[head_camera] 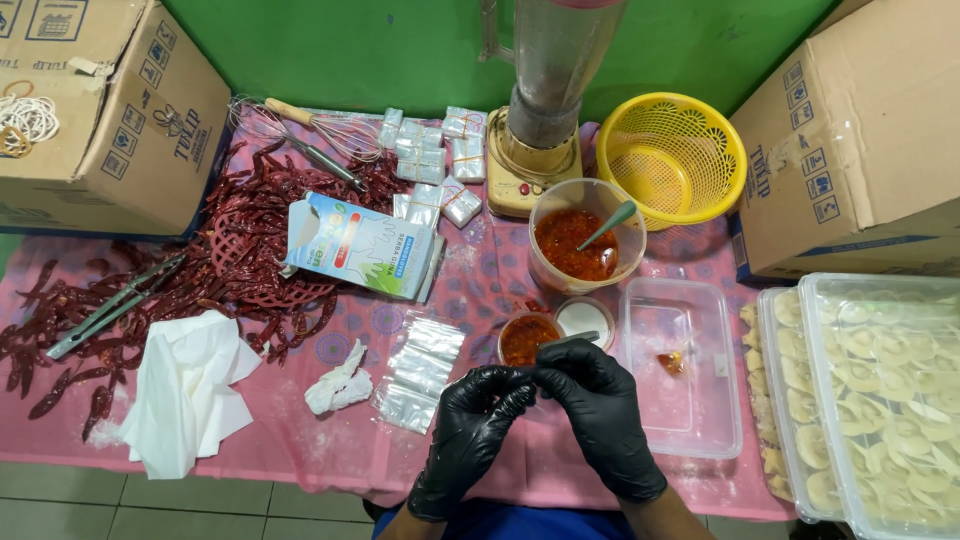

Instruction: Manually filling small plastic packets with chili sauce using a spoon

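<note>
Black glossy gloves cover both hands: the left hand [468,432] and right hand [600,415] meet at the near edge of the table [500,270], fingers [510,385] pinched together on something too small to make out. Just beyond them stands one small round cup of red chilli sauce [527,338], a spoon [570,339] across it. Left lies a stack of clear plastic bags [418,373].
</note>
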